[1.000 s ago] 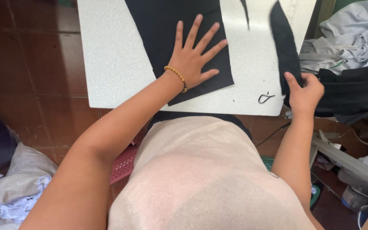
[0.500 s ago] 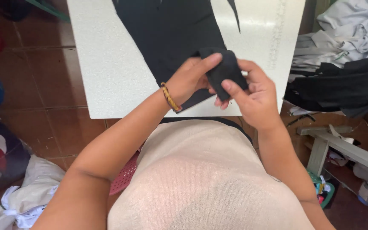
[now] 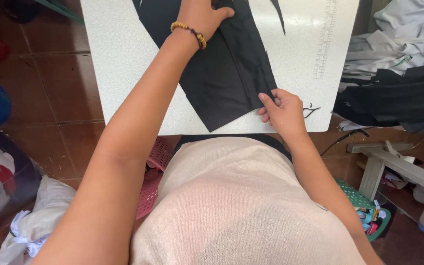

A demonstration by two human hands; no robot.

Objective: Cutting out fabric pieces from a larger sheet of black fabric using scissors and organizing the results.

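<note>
A black fabric piece (image 3: pixel 222 73) lies flat on a white speckled table (image 3: pixel 123 88). My left hand (image 3: pixel 202 14), with a bead bracelet on the wrist, presses down on the far part of the fabric at the top edge of the view. Its fingers are partly cut off by the frame. My right hand (image 3: pixel 281 110) pinches the near right corner of the same fabric between thumb and fingers. A narrower black strip lies on top of the larger piece along its right side.
Small thread snips (image 3: pixel 311 111) lie on the table by my right hand. A pile of grey and black cloth (image 3: pixel 393 73) sits to the right. A red plastic basket (image 3: pixel 155 172), a green basket (image 3: pixel 364 206) and bundled cloth (image 3: pixel 30 221) are on the tiled floor.
Both hands had a folded black strip between them near the table's edge. Now the strip is laid out over the larger piece, my left hand far up it and my right hand at its near corner.
</note>
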